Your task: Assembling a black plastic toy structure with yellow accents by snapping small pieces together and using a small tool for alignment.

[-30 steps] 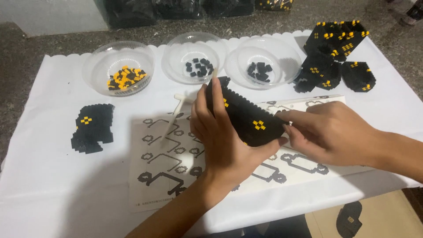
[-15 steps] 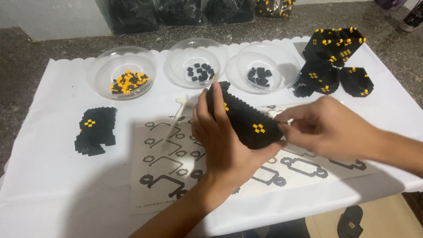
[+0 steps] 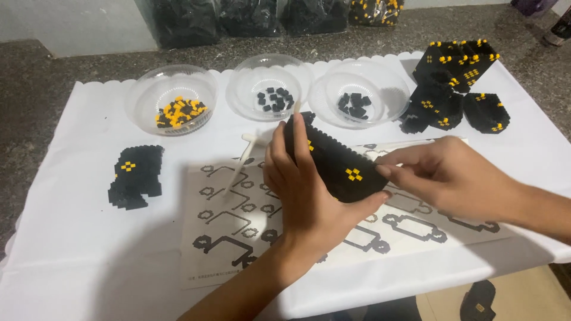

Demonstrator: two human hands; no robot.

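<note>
- Speckled stone tabletop point(image 3: 35, 77) runs under a white scallop-edged cloth point(image 3: 71, 249), which keeps the small parts from rolling off and shows them up against a pale ground.
- Along the far edge of the cloth stand three clear bowls: one with yellow and black bricks point(image 3: 173, 95), a middle bowl of black bricks point(image 3: 270, 89), and a third bowl of black bricks point(image 3: 360, 95), sorted so each kind sits within easy reach.
- A printed pattern sheet point(image 3: 226, 238) lies at the near edge, flat and facing the person, placed to be read while building.
- The left hand point(image 3: 303, 184) cups the black brick block point(image 3: 336, 160) from behind, fingers spread along its back, holding it tilted up off the sheet so its yellow-dotted face is towards the other hand.
- The right hand point(image 3: 446, 175) comes in from the right edge, fingertips pinched together at the block's lower end; whether a brick sits between them I cannot tell.
- A thin white tool point(image 3: 241, 163) lies on the sheet just left of the hands.
- Finished black pieces point(image 3: 458, 83) are heaped at the far right corner; a flat black piece point(image 3: 135, 175) lies alone towards the left edge.
</note>
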